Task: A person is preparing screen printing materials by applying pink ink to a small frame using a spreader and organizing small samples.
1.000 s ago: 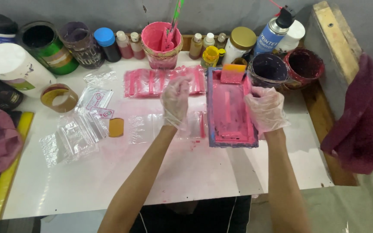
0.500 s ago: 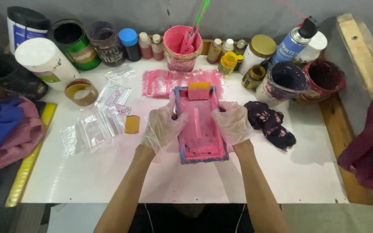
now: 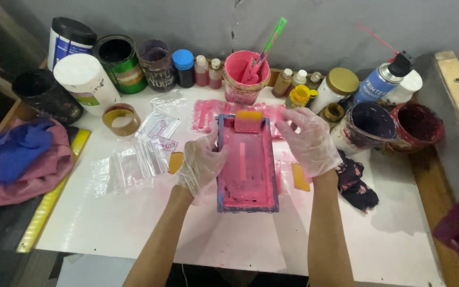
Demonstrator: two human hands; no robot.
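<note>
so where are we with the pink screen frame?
Done, by the look of it: the frame's mesh is coated pink all over, and a squeegee rests at its far end. In hand: the gloved left hand and right hand grip the frame's two sides over the white table. Left: the clear bags beside it lie untouched, and the pink paint tub stands open with its stirrers in.

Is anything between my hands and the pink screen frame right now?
Nothing visible. The gloved left hand grips the pink screen frame along its left side and the gloved right hand holds its upper right edge, above the white table.
</note>
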